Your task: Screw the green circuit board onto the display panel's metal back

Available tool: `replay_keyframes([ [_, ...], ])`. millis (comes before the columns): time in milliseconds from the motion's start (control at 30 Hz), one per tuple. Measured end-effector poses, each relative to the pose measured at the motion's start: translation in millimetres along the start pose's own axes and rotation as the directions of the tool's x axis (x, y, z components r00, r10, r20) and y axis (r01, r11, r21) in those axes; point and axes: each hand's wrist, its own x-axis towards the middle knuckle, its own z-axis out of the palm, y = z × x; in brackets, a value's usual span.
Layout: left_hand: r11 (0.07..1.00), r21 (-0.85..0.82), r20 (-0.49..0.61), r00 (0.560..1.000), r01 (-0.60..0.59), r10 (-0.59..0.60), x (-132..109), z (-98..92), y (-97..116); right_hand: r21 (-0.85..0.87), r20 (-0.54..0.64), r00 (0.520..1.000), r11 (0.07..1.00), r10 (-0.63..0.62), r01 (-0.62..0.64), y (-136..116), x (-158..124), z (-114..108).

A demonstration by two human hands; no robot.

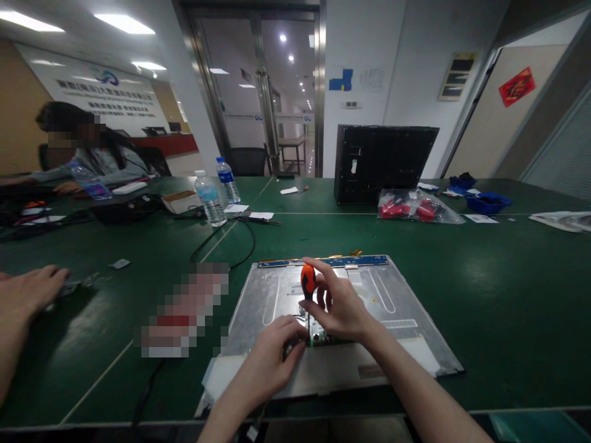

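A flat metal display panel [401,307] lies on the table in front of me, with a blue circuit strip [323,261] along its far edge. My right hand [341,304] grips an orange and black screwdriver [308,282] by its handle, and the shaft points down almost upright. Its tip meets a small green circuit board [318,337] on the panel, partly hidden by my hands. Beside the tip, my left hand [277,347] rests on the panel with thumb and fingers curled together. What these fingers hold at the board's left side is mostly hidden.
Another person's hand [34,292] lies at the left, and a seated person [106,147] is farther back. Water bottles [210,200], a black cable [252,240], a black monitor-like casing [385,163], a bag of red parts [415,208] and a blue tray [489,202] stand beyond the panel.
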Motion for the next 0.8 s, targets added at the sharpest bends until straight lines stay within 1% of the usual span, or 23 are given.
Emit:
replay_keyframes([
  [333, 1.000, 0.002, 0.005, 1.000, 0.027, -0.027, 0.7, -0.7, -1.0, -0.066, -0.015, 0.997, 0.995, -0.074, 0.073, -1.4, -2.1, 2.0],
  [533, 1.000, -0.004, -0.019, 1.000, 0.025, -0.025, -0.9, 1.6, -3.4, -0.096, -0.022, 0.991, 0.987, -0.130, 0.128, -1.8, -4.0, 2.9],
  [667, 1.000, -0.009, -0.032, 0.999, 0.019, -0.020, -0.8, 1.6, -5.0, -0.047, -0.019, 0.992, 0.991, -0.126, 0.125, -4.1, -4.2, 2.1],
  [800, 1.000, -0.013, -0.018, 1.000, 0.006, -0.006, -0.2, 0.5, -4.4, 0.019, -0.018, 0.993, 0.993, -0.115, 0.115, -7.4, -3.4, 1.0],
])
